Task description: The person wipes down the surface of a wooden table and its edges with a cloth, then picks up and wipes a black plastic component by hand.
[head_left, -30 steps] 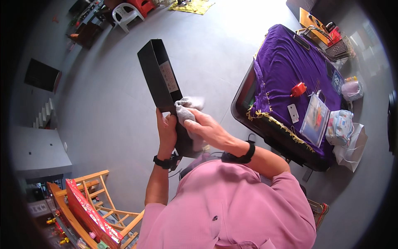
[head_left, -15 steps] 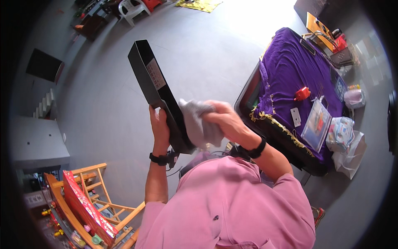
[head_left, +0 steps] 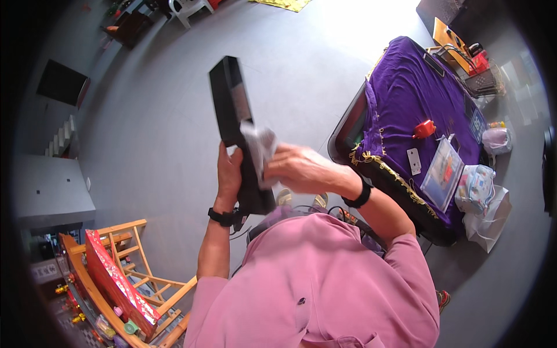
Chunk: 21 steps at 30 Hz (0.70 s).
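Note:
In front of my chest I hold a long, narrow black box (head_left: 228, 100) that looks hollow, with a pale printed label on one side. My left hand (head_left: 228, 174) is closed around its left edge, about midway along. A crumpled grey cloth (head_left: 259, 144) is pinched in my right hand (head_left: 304, 169) and lies against the right side of the box. Motion blurs the cloth and the box somewhat. The fingertips of my right hand are partly hidden behind the cloth.
At the right stands a table draped in a purple cloth (head_left: 400, 87), bearing a red object (head_left: 424, 129), a white card (head_left: 413, 161) and a clear folder (head_left: 442, 174). Bags (head_left: 487, 223) stand beside it. A wooden frame (head_left: 142, 255) is at the lower left.
The box has shifted a little to the right and stands more upright in view. My right hand and the cloth have moved left, closer against the box.

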Available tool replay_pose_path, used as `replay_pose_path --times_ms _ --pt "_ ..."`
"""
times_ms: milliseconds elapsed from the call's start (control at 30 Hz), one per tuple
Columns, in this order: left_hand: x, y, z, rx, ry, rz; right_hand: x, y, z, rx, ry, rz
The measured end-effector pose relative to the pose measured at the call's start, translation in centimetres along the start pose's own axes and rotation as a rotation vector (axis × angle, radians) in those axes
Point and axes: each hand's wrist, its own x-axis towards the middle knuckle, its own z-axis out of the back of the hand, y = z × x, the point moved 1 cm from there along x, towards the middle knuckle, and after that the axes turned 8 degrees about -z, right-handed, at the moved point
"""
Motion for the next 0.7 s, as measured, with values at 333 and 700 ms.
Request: replay_pose_path --times_ms 333,700 --pt "-0.5 -0.9 1.2 -0.157 -0.075 -0.111 -1.9 4.3 0.0 1.014 -0.590 -0.443" --pt "0.5 -1.2 -0.5 -0.048 -0.154 -0.148 0.6 3.8 -6.4 1.056 -0.207 -0.470"
